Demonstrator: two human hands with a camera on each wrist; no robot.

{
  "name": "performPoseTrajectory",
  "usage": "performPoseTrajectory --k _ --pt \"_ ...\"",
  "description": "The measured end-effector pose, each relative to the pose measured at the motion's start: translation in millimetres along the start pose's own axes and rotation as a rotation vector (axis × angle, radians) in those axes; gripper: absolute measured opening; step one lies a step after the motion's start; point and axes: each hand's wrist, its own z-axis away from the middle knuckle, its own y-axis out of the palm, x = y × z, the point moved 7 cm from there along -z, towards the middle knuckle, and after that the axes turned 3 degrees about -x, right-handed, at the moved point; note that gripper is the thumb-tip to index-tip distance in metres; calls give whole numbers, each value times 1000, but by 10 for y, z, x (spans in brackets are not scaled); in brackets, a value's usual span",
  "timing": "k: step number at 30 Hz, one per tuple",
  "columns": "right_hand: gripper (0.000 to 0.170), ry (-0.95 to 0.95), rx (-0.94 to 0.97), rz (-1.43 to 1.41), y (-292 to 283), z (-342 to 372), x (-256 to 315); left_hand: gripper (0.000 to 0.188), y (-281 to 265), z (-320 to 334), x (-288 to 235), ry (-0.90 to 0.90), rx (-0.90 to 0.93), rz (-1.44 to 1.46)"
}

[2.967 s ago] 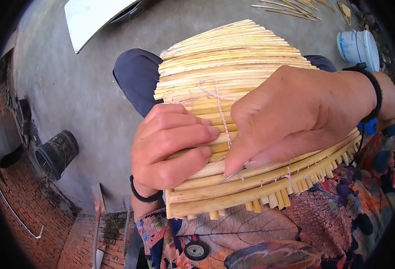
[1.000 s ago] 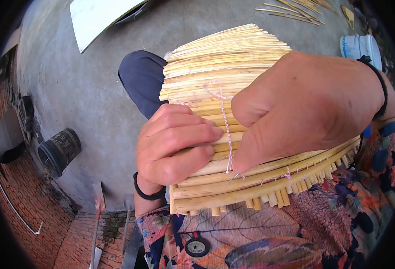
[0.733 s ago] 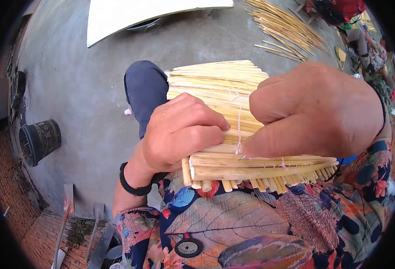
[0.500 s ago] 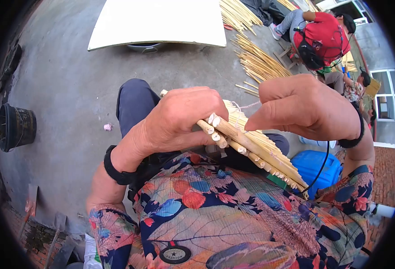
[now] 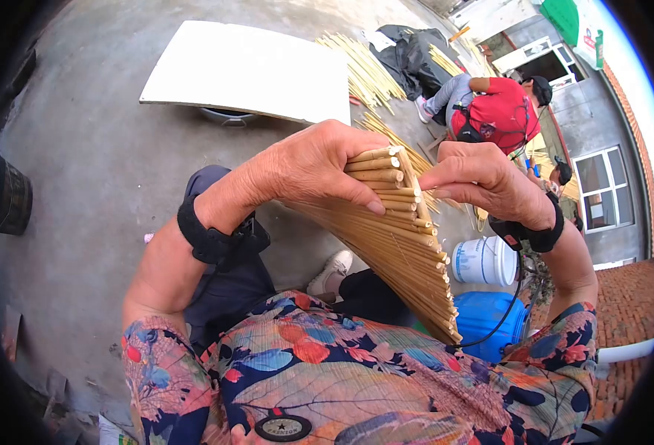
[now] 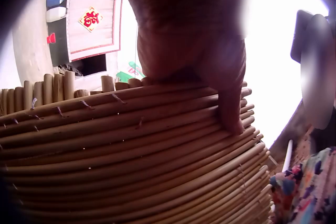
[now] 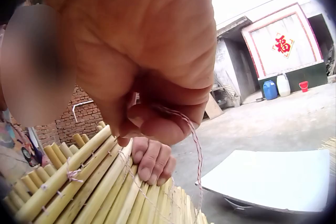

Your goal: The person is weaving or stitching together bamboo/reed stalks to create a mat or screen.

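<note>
A mat of stalks (image 5: pixel 386 237), sewn side by side with pink-and-white thread, stands tilted over the person's lap. My left hand (image 5: pixel 312 167) grips its upper end, thumb on the face turned toward the body. In the left wrist view that thumb (image 6: pixel 231 113) lies along the stalk ends, near a row of small stitches. Close at the top edge, my right hand (image 5: pixel 482 174) has thumb and forefinger pinched together. Twisted thread (image 7: pixel 199 161) loops out of its curled fingers in the right wrist view. The needle seen earlier at these fingertips is hidden now.
A white board (image 5: pixel 252 70) lies over a basin ahead. Loose stalks (image 5: pixel 367 70) spread beyond it, near a seated person in red (image 5: pixel 497 111). A white bucket (image 5: pixel 484 261) and a blue container (image 5: pixel 490 322) stand at the right, a black bucket (image 5: pixel 8 194) at far left.
The mat has swung from lying across the lap to a steep tilt, showing its other face. My left hand now holds its upper end, and the head view has lifted toward the yard.
</note>
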Motion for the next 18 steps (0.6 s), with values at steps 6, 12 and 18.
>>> performPoseTrajectory --k 6,12,18 --pt "22 22 68 83 -72 -71 79 37 -16 70 118 -135 48 124" --pt "19 84 164 117 -14 -65 38 28 8 122 83 -45 17 33" --pt "19 62 116 96 -1 -57 22 28 -15 142 77 -35 20 19"
